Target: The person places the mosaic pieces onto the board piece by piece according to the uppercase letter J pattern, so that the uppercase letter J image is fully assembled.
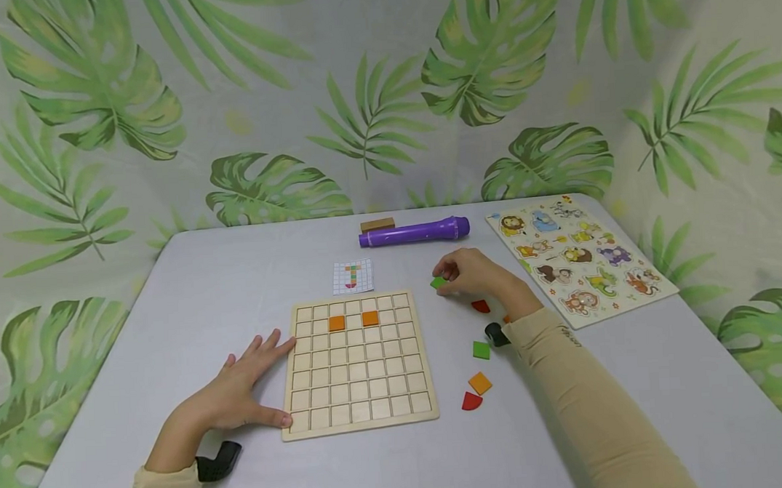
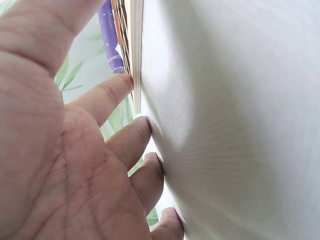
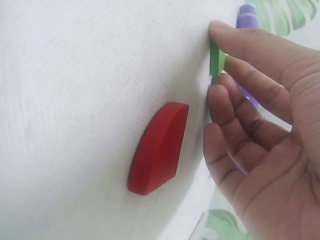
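A wooden grid board [image 1: 360, 414] lies on the table, with two orange square tiles [image 1: 337, 323] in its second row from the top, one cell between them. At its left edge, my left hand [image 1: 236, 391] is spread out, thumb and index fingertip touching the rim. The board's edge [image 2: 136, 55] meets the index finger in the left wrist view. Right of the board's upper corner, my right hand [image 1: 471, 273] pinches a green square tile [image 3: 215, 59] between thumb and fingers, at the tabletop. A red quarter-round tile [image 3: 160, 150] lies near that hand.
Right of the board lie another green tile [image 1: 481, 350], an orange tile [image 1: 480, 383] and a red quarter-round [image 1: 471, 400]. A small pattern card [image 1: 352, 276] sits above the board. Behind are a purple tube [image 1: 413, 233] and a wooden block [image 1: 378, 224]. An animal puzzle board [image 1: 578, 265] lies far right.
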The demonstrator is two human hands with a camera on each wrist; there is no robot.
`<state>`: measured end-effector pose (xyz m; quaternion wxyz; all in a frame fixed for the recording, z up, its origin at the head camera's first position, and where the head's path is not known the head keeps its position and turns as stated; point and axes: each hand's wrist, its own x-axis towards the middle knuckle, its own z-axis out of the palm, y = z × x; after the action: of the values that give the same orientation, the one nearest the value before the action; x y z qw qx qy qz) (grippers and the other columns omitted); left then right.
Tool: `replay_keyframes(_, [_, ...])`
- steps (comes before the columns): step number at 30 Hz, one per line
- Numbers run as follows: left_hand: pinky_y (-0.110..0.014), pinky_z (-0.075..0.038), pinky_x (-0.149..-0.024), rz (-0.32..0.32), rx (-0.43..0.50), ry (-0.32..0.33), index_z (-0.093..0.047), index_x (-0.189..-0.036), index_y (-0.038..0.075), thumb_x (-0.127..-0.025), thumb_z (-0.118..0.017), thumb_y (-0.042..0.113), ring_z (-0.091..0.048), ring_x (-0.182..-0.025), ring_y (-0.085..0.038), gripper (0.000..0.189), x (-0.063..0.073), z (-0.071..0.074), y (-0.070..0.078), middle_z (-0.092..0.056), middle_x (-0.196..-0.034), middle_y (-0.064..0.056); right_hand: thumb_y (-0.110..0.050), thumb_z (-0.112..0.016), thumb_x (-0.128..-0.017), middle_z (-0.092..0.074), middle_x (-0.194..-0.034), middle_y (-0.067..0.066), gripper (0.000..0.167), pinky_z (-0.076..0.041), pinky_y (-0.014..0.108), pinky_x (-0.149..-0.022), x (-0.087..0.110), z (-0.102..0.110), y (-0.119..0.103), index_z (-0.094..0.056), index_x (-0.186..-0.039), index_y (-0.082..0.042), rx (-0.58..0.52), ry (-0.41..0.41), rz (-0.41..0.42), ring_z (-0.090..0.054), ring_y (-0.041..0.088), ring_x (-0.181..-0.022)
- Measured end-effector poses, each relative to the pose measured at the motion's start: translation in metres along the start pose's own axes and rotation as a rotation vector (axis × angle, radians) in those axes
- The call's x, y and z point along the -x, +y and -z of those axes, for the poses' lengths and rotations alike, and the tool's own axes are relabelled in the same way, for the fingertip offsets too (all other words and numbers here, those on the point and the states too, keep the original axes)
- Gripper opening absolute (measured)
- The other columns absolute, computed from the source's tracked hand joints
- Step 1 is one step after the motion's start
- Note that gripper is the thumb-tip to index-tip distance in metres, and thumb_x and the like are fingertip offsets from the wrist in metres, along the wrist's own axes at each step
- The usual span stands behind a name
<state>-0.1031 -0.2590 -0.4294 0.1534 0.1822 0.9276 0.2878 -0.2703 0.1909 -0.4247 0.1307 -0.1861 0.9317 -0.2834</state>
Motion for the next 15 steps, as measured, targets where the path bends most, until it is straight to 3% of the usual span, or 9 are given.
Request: replay_keyframes(15, [-0.085, -0.004, -0.117, -0.001, -0.012, 0.0, -0.036, -0.169, 0.02, -0.066, -0.098, 0.055, -0.008, -0.163, -0.056, 0.125, -0.0004, 0.0004, 0.0012, -0.018, -0.178, -0.024, -0.015, -0.084, -0.093, -0.077, -0.108, 0.01, 0.031, -0.055, 0.036, -0.094, 0.0003, -0.0012, -0.0024, -0.078, -0.121, -0.001, -0.036, -0.004, -0.001, -0.067, 0.021, -0.1])
